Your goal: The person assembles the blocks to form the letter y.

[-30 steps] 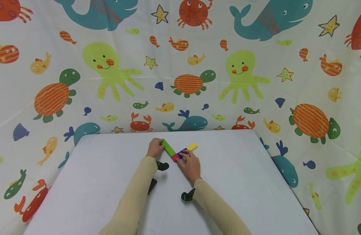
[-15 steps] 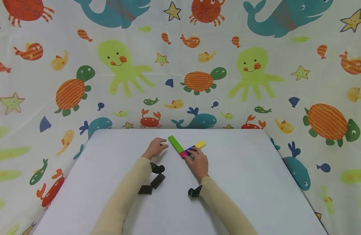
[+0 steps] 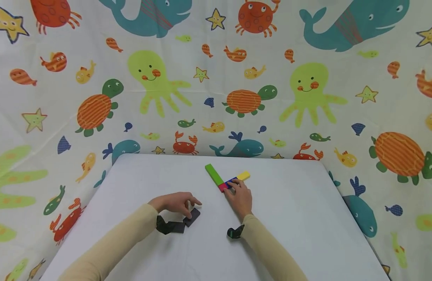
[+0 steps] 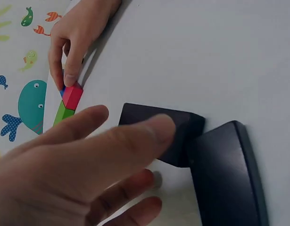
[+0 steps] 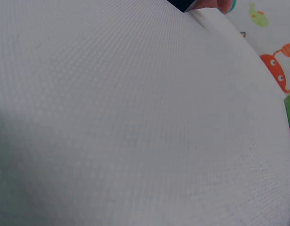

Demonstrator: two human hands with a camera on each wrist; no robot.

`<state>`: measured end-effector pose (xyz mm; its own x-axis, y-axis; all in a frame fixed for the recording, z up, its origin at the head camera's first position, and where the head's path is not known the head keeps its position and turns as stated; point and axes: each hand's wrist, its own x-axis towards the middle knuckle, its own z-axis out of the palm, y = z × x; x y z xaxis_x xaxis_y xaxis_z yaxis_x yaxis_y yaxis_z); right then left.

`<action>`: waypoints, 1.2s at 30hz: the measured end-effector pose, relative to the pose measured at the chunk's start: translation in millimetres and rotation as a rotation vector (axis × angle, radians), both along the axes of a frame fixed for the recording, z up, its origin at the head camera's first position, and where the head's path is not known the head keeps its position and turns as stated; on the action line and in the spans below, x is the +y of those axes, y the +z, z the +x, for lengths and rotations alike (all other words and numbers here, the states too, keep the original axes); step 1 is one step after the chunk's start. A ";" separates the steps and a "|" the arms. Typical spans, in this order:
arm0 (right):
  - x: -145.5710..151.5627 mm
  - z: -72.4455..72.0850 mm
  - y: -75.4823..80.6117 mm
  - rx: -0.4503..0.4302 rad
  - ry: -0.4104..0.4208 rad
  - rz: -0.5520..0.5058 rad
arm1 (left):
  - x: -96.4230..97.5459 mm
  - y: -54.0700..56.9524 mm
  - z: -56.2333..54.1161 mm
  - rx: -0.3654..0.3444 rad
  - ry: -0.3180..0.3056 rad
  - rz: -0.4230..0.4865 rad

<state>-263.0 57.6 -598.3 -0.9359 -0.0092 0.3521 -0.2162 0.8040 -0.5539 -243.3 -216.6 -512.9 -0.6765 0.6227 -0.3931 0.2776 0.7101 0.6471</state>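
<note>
On the table, a green block (image 3: 214, 174), a small red block (image 3: 222, 187), a blue block (image 3: 231, 182) and a yellow block (image 3: 243, 176) lie end to end in a V shape. My right hand (image 3: 241, 199) pinches the blue block, its thumb beside the red one. Nearer to me, my left hand (image 3: 177, 203) is over two black blocks, its fingers apart and holding nothing. In the left wrist view, the thumb overlaps the farther black block (image 4: 135, 113) in the picture; the nearer black block (image 4: 225, 174) touches its corner. Whether the thumb touches cannot be told.
The white tabletop (image 3: 300, 218) extends around the blocks. Behind it hangs a cloth (image 3: 201, 113) printed with sea animals. Each wrist wears a small black camera, such as the right wrist's camera (image 3: 235, 232).
My left hand has let go of the green block, drawn back toward me and come over the black blocks. The right hand stays at the blue block. The head view has shifted slightly.
</note>
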 end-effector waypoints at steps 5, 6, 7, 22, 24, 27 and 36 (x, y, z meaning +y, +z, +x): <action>1.3 2.2 -3.0 0.008 -0.005 -0.003 | -2.2 -0.7 13.0 -0.061 -0.039 -0.042; 1.2 2.8 -3.6 0.005 -0.006 -0.005 | -1.9 -1.1 14.1 -0.059 -0.046 -0.048; 1.0 3.4 -4.3 0.001 -0.008 -0.005 | -1.4 -1.7 15.3 -0.058 -0.049 -0.051; -2.0 2.1 -1.6 -0.025 -0.026 -0.027 | 14.8 -12.9 17.8 0.022 -0.080 -0.070; -3.3 2.3 0.0 -0.032 -0.038 -0.041 | 17.6 -13.9 17.1 0.016 -0.077 -0.051; -5.4 2.4 1.7 -0.041 -0.051 -0.054 | 21.2 -13.8 15.9 0.011 -0.077 -0.040; -5.8 -0.9 1.2 -0.035 -0.083 -0.086 | 26.5 -18.6 9.6 0.081 -0.121 -0.036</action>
<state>-263.8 51.9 -597.1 -0.9440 0.0977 0.3150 -0.1299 0.7676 -0.6276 -233.7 -190.1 -531.5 -0.6275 0.6882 -0.3641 0.4131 0.6907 0.5935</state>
